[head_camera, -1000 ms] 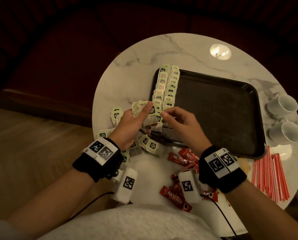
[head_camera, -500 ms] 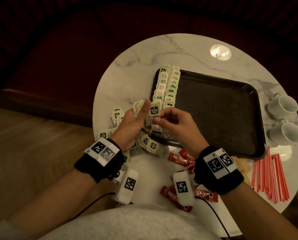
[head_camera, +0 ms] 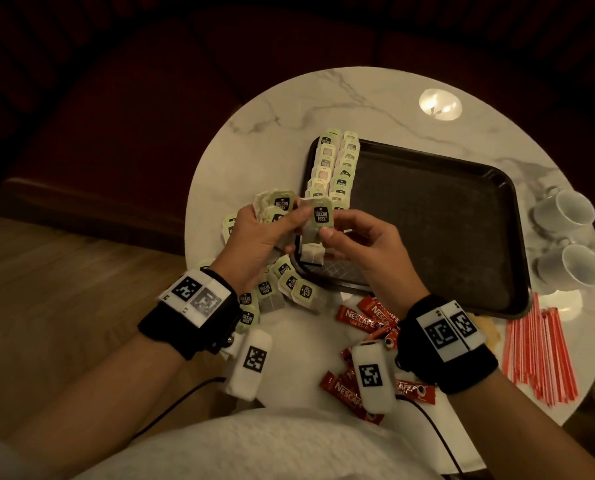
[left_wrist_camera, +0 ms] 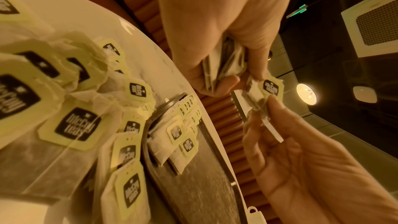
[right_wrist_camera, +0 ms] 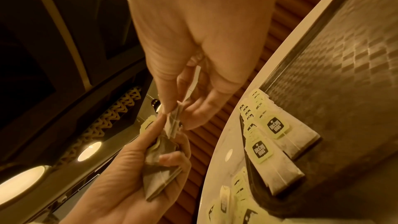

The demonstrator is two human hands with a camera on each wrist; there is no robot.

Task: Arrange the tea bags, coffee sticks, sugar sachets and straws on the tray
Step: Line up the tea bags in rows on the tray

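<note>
The round marble desk [head_camera: 289, 109] carries a dark tray [head_camera: 445, 209], and the only part of the job done on it so far is two overlapping rows of tea bags [head_camera: 337, 168] laid along its left edge; the rest of its floor is bare. Loose tea bags [head_camera: 289, 285] lie heaped on the desk just off the tray's near-left corner, red coffee sticks [head_camera: 362, 317] are scattered near the front edge, and the striped straws [head_camera: 538, 355] lie in a bundle to the right, beside two white cups [head_camera: 566, 237]. No sugar sachets can be picked out for certain. The left hand [head_camera: 254, 244] curls its fingers round a small stack of tea bags, thumb pressed on top, while the right hand [head_camera: 362, 247] pinches a single tea bag [head_camera: 318, 223] between thumb and fingertips, just above the near end of the rows. The step in hand looks like feeding one bag at a time from the stack to the row. To do it well, the bag probably wants to be pulled clear so its string does not drag a neighbour out of the stack, then laid label up, overlapping the last bag by the same amount as the others. A light touch should keep the rows from sliding.
</note>
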